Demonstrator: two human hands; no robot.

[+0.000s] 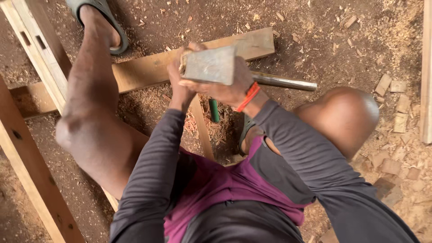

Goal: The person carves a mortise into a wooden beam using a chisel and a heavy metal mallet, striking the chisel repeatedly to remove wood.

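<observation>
While person is sitting over sawdust floor, both hands are clasping grey block held above plank. Left hand is wrapping block's left end, grip pressed onto it. Right hand, orange band at wrist, is gripping block from below. Metal rod is sticking out rightward just behind right hand. Green handle is lying on floor below hands.

Both arms bent inward, left hand and right hand close together, each grip seemingly closed
</observation>
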